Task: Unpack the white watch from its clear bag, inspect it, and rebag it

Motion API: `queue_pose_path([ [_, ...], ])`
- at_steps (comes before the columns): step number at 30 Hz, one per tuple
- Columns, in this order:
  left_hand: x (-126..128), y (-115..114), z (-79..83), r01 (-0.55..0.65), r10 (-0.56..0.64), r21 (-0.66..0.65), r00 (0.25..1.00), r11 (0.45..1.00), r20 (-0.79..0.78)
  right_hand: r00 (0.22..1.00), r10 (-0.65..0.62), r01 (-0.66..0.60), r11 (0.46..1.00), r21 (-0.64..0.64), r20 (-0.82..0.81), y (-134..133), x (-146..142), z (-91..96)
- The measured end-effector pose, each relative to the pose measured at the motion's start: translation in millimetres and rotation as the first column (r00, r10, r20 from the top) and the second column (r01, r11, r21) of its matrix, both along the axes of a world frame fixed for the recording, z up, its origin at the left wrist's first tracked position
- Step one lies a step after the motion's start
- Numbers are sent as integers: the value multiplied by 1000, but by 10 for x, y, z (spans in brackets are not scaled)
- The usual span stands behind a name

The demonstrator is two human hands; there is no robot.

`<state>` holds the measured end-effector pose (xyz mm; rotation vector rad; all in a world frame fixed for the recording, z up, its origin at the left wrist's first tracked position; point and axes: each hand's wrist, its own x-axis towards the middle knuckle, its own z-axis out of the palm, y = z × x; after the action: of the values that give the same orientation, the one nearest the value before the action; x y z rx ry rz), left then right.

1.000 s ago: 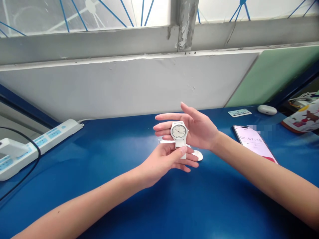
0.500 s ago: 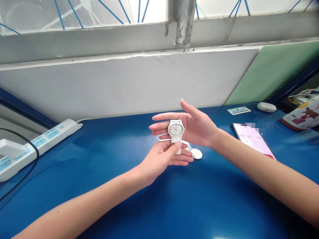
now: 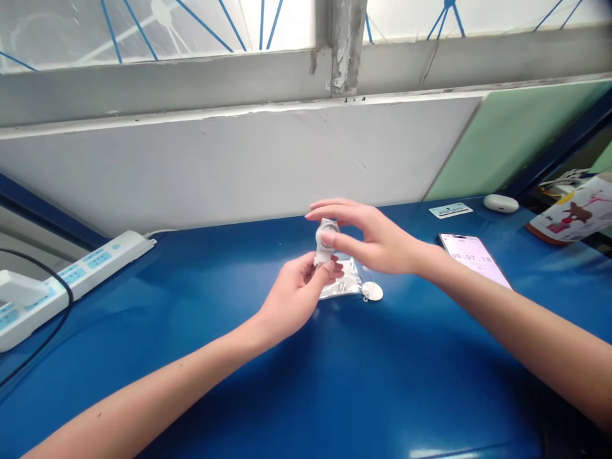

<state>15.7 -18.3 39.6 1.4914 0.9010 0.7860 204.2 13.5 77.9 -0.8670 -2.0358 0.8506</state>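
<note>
Fingers of L hand: clamped, thumb against fingers, on lower strap of white watch. Fingers of R hand: curved over top of watch, thumb apart from them & lying across dial side; can't tell if thumb presses or only overlaps in view.

Watch pos.: held up off blue worktop, btwn both hands, approx. midway along far edge & set in from it.

Surroundings: silvery packet flat on worktop behind L fingertips, partly hidden by hand. White round tag adj. to packet's R end. Phone w/ timer on screen lies toward R edge, screen up; R forearm covers its near L part. Card flat nr. far edge, R of centre; white rounded case beside it, nr. far R corner. Printed container at R edge. Power strip runs along L edge to far L corner, w/ white plug in it; black cable loops across strip.

Watch appearance: white case & strap, turned partly side-on, approx. upright; dial mostly blocked by R thumb, markings can't be read
</note>
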Motion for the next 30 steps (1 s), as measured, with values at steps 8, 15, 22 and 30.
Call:
queue_pose_path([
  [8, -67, 46, -220, 69, 248, 766, 924, 639, -291, 931, -282, 111, 825, 555, 233, -541, 421, -304],
  [15, -10, -47, -268, 270, 120, 819, 918, 506, -377, 913, -291, -19, 669, 743, 285, -701, 497, -471],
  [22, -90, 138, -362, 420, 146, 658, 765, 626, -627, 852, -378, 34, 731, 681, 362, -488, 790, -578],
  [30, -145, 213, -442, 422, 100, 629, 775, 653, -624, 827, -380, 30, 766, 642, 414, -367, 920, -584],
])
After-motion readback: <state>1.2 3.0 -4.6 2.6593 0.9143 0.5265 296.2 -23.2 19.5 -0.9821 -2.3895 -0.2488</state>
